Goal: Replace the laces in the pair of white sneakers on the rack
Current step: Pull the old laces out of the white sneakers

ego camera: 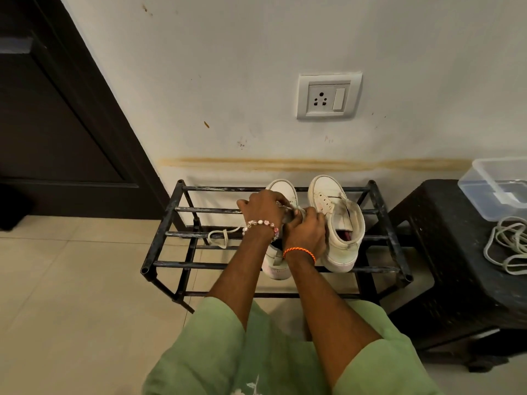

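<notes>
Your left hand and right hand both pinch the lace over the left sneaker — draw it out evenly, bracing the shoe beneath your right palm.

Two worn white leather high-top sneakers stand upright on a black metal bar rack, toes at twelve o'clock. The left sneaker trails a pale flat lace toward nine o'clock; the right sneaker stands unlaced just beside it.
</notes>
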A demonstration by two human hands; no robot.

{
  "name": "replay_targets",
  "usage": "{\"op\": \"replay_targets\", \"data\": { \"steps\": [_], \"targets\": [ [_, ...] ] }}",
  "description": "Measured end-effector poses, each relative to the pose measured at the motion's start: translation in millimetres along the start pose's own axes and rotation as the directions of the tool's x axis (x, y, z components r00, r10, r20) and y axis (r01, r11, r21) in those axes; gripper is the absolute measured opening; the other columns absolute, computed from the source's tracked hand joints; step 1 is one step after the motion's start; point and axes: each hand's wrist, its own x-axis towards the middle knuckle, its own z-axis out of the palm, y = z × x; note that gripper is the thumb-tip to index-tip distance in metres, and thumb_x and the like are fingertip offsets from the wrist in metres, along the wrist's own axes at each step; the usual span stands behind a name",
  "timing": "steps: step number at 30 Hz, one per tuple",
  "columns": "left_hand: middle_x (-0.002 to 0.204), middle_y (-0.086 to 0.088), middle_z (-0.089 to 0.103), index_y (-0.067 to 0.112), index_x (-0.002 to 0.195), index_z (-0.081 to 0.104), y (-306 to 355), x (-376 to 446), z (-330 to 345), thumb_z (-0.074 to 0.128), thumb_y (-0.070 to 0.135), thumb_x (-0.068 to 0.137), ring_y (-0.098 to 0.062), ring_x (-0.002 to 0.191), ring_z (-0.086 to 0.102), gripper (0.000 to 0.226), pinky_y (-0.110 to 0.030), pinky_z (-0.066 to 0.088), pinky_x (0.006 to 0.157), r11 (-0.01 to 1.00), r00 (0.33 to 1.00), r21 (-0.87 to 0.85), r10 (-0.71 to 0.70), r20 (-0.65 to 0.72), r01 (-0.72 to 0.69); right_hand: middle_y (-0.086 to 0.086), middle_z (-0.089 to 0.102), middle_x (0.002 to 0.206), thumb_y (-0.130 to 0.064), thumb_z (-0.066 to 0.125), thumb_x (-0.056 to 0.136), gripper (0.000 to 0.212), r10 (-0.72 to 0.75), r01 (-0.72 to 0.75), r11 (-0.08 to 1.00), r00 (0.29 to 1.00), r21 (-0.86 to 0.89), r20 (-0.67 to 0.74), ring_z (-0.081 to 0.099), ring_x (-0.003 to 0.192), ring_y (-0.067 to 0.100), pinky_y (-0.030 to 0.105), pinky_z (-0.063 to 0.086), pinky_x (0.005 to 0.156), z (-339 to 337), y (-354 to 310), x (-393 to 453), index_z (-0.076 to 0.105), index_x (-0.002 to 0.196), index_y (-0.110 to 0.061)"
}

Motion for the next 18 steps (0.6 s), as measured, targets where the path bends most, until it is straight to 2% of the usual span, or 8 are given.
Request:
{"op": "replay_targets", "data": {
  "steps": [4, 7, 10, 12, 14, 16, 17, 18],
  "targets": [
    [0.111, 0.0, 0.061, 0.03, 0.1, 0.073, -4.1, 1.0, 8.5, 0.064, 0.04, 0.085, -0.023, 0.111, 0.05, 0.02, -0.039, 0.026, 0.089, 0.998, 1.0, 0.057, -0.001, 0.009, 0.001, 0.014, 0.056, 0.112, -0.021, 0.05, 0.092, 0.022, 0.017, -0.017, 0.999, 1.0, 0.028, -0.005, 0.055, 0.101, 0.033, 0.032, 0.034, 0.068, -0.1, -0.9, 0.9, 0.06, 0.104, -0.006],
    [0.119, -0.001, 0.051, 0.027, 0.09, 0.075, -7.6, -1.7, 10.0, 0.072, 0.036, 0.079, -0.024, 0.118, 0.041, 0.015, -0.039, 0.027, 0.095, 0.983, 0.995, -0.155, -0.104, -0.007, 0.102, 0.013, 0.056, 0.111, -0.02, 0.05, 0.091, 0.021, 0.014, -0.013, 0.999, 1.0, 0.033, -0.007, 0.055, 0.101, 0.032, 0.033, 0.039, 0.07, 1.4, -1.5, 1.0, 0.061, 0.105, -0.007],
    [0.119, 0.002, 0.043, 0.029, 0.073, 0.07, -13.7, 0.2, 3.5, 0.079, 0.03, 0.074, -0.019, 0.122, 0.04, 0.009, -0.041, 0.03, 0.107, 0.881, 0.985, -0.445, -0.17, 0.02, 0.161, 0.014, 0.057, 0.11, -0.019, 0.051, 0.09, 0.021, 0.001, 0.0, 0.999, 1.0, 0.048, -0.017, 0.055, 0.1, 0.033, 0.033, 0.038, 0.07, 2.7, -0.8, 1.7, 0.061, 0.104, -0.007],
    [0.121, 0.002, 0.044, 0.028, 0.07, 0.068, -16.9, 3.7, -5.7, 0.079, 0.024, 0.074, -0.016, 0.121, 0.046, 0.012, -0.038, 0.036, 0.106, 0.744, 0.987, -0.653, -0.159, 0.039, 0.145, 0.014, 0.057, 0.11, -0.018, 0.052, 0.09, 0.021, -0.003, 0.005, 0.998, 1.0, 0.055, -0.025, 0.056, 0.099, 0.034, 0.034, 0.04, 0.071, 2.9, -0.8, 2.5, 0.062, 0.103, -0.006],
    [0.122, -0.005, 0.055, 0.017, 0.079, 0.07, -15.6, 6.2, -18.4, 0.075, 0.011, 0.077, -0.013, 0.111, 0.054, 0.008, -0.027, 0.045, 0.094, 0.499, 0.982, -0.855, -0.181, 0.056, 0.141, 0.015, 0.058, 0.109, -0.019, 0.052, 0.09, 0.02, -0.011, 0.013, 0.998, 0.999, 0.059, -0.031, 0.056, 0.099, 0.034, 0.036, 0.043, 0.073, 3.4, -0.7, 2.0, 0.061, 0.103, -0.005],
    [0.1, -0.005, 0.068, 0.007, 0.085, 0.068, -12.2, 8.1, -28.2, 0.068, -0.001, 0.081, -0.009, 0.092, 0.062, 0.009, -0.018, 0.049, 0.079, 0.204, 0.97, -0.969, -0.223, 0.095, 0.141, 0.014, 0.058, 0.107, -0.019, 0.052, 0.09, 0.02, -0.015, 0.017, 0.998, 0.999, 0.056, -0.034, 0.056, 0.098, 0.034, 0.037, 0.044, 0.075, 4.4, -0.6, 1.2, 0.061, 0.102, -0.005],
    [0.087, -0.002, 0.071, 0.007, 0.083, 0.066, -10.5, 9.9, -31.3, 0.064, -0.004, 0.083, -0.009, 0.086, 0.064, 0.011, -0.017, 0.051, 0.075, 0.112, 0.969, -0.984, -0.223, 0.108, 0.135, 0.014, 0.058, 0.107, -0.019, 0.052, 0.09, 0.02, -0.016, 0.018, 0.998, 0.999, 0.056, -0.034, 0.056, 0.098, 0.034, 0.037, 0.044, 0.076, 4.6, -0.5, 1.2, 0.061, 0.102, -0.005],
    [0.079, -0.001, 0.071, 0.008, 0.078, 0.062, -8.5, 10.8, -32.6, 0.059, -0.005, 0.087, -0.01, 0.081, 0.065, 0.015, -0.018, 0.053, 0.075, 0.064, 0.969, -0.988, -0.215, 0.124, 0.14, 0.014, 0.058, 0.107, -0.019, 0.052, 0.09, 0.02, -0.017, 0.019, 0.998, 0.999, 0.059, -0.034, 0.056, 0.098, 0.034, 0.038, 0.045, 0.076, 4.8, -0.2, 1.4, 0.061, 0.102, -0.005]
  ]
}}
